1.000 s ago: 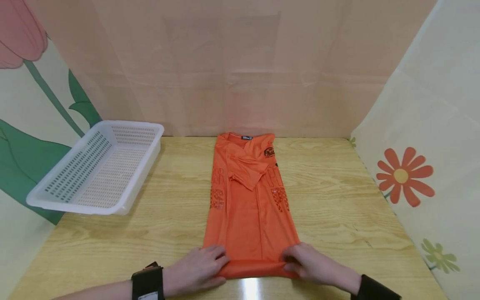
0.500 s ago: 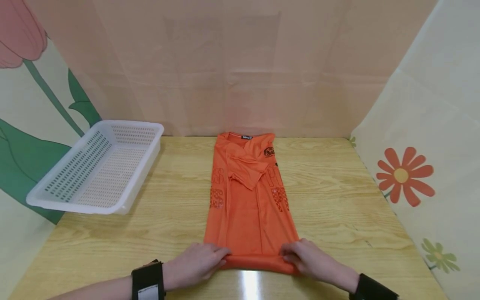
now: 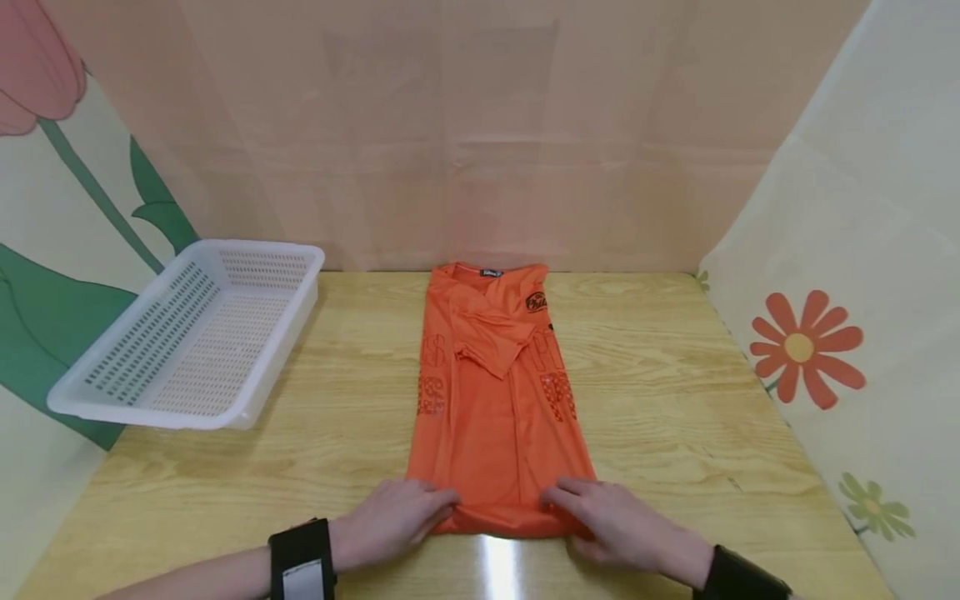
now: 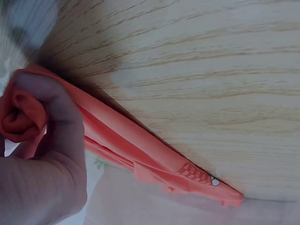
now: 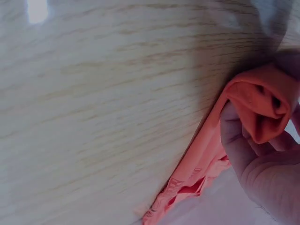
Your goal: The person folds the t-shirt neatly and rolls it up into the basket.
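Observation:
An orange T-shirt (image 3: 486,450) lies lengthwise on the table, its sides folded inward and a sleeve folded over near the collar. Its near hem is rolled up into a tube. At the left end of that roll, my left hand (image 3: 393,521) grips the fabric with curled fingers; the left wrist view shows the spiral of rolled cloth (image 4: 21,117) inside the fingers. My right hand (image 3: 618,521) holds the roll's other end, and in the right wrist view the rolled end (image 5: 262,103) sits between thumb and fingers. Some fingertips are hidden by the cloth.
A white perforated plastic basket (image 3: 255,392) stands at the table's left side. The wooden table (image 3: 675,400) extends on both sides of the shirt. A pinkish cloth backdrop (image 3: 495,150) hangs along the far edge, with flower-printed sheets (image 3: 810,225) at the sides.
The rolled hem has moved slightly away from me up the shirt, with both hands turning it. The flat part of the shirt is a little shorter. The basket stays in place.

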`<act>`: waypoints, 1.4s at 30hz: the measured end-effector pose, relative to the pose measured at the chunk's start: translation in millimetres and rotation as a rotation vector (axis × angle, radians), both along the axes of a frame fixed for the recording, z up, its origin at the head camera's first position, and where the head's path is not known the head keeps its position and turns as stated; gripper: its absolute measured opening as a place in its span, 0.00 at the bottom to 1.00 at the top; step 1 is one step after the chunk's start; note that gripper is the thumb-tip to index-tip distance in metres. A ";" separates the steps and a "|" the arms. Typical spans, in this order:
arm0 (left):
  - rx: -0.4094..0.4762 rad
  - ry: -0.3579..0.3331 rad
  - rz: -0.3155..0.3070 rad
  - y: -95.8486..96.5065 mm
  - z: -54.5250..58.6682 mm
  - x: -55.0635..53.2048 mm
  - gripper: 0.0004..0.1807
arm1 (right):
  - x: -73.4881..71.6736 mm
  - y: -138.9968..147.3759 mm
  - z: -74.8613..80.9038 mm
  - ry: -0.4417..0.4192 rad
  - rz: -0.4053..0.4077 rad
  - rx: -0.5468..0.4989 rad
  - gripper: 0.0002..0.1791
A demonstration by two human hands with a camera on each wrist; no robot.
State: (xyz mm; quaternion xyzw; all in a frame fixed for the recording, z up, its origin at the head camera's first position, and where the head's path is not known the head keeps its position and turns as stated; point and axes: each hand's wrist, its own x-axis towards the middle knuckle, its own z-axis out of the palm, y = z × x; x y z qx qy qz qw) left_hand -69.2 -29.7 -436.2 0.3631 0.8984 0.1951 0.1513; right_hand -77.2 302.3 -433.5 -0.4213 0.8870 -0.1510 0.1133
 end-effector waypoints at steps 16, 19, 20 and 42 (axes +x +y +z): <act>0.151 -0.244 0.123 -13.6 -1.1 -6.2 0.15 | -13.8 8.4 9.2 -0.363 -0.101 -0.095 0.04; 0.181 -0.291 0.163 -14.1 -0.9 -7.7 0.10 | -16.5 8.5 8.4 -0.380 -0.093 -0.124 0.05; 0.194 -0.298 0.168 -14.3 -1.4 -8.1 0.09 | -16.9 8.9 8.3 -0.381 -0.095 -0.128 0.05; -0.021 0.408 -0.193 -16.4 -2.7 1.7 0.13 | -11.1 3.5 -1.6 -0.151 -0.131 -0.187 0.07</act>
